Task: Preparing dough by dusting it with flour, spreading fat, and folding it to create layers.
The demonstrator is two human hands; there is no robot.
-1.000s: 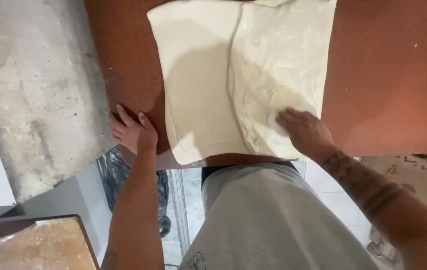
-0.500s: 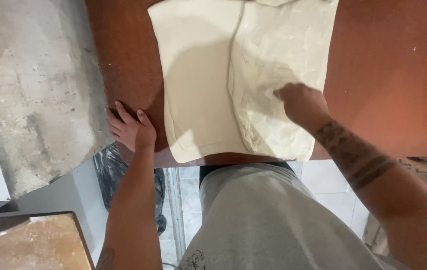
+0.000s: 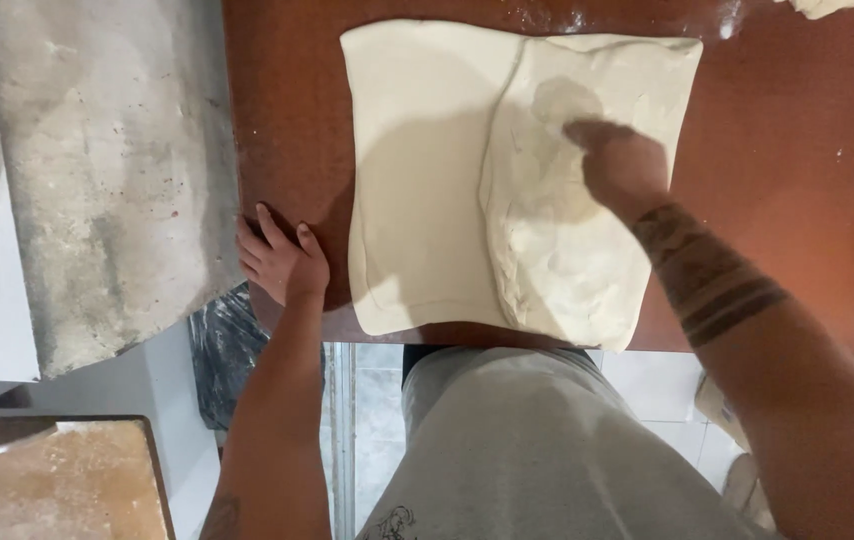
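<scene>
Pressing hand: the right hand point(image 3: 619, 165) lies on the folded dough, fingers point(image 3: 587, 132) close together and flat, clamped on nothing.
Bracing hand: the left hand point(image 3: 282, 262) rests on the near left edge of the desk point(image 3: 797, 200), fingers slightly spread, gripping nothing, just beside the dough but apart from it.
Dough place: the dough sheet point(image 3: 417, 180) lies flat on the reddish desk, its near edge at the desk's front rim.
Fold: the folded flap point(image 3: 572, 250) covers the right half; its seam runs from the far edge toward the person.
Long axis: the flap's long axis runs away from the person; the whole sheet looks nearly square.
Nearer hand: the right, already on top.
Left side: a floured grey slab point(image 3: 107, 170) lies beside the desk.
</scene>
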